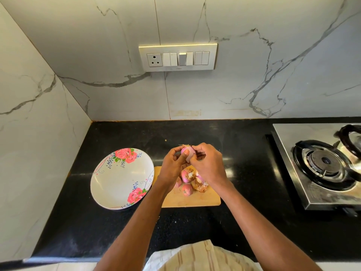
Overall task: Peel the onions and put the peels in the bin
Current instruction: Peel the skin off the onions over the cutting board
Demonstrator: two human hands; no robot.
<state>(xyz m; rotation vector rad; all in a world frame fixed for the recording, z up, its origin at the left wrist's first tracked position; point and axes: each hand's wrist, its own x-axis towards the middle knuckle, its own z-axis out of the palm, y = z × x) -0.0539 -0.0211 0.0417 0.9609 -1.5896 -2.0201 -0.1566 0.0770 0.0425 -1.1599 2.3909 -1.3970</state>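
My left hand grips a small pink onion above the wooden cutting board, its thumb across the bulb. My right hand pinches the onion's skin at its right side, and a pale flap of peel hangs down between the hands. More onions lie on the board below, one near the front, mixed with loose brown peels. No bin is in view.
A white plate with red roses sits left of the board on the black counter. A steel gas stove stands at the right. Marble walls close the back and left, with a switch panel.
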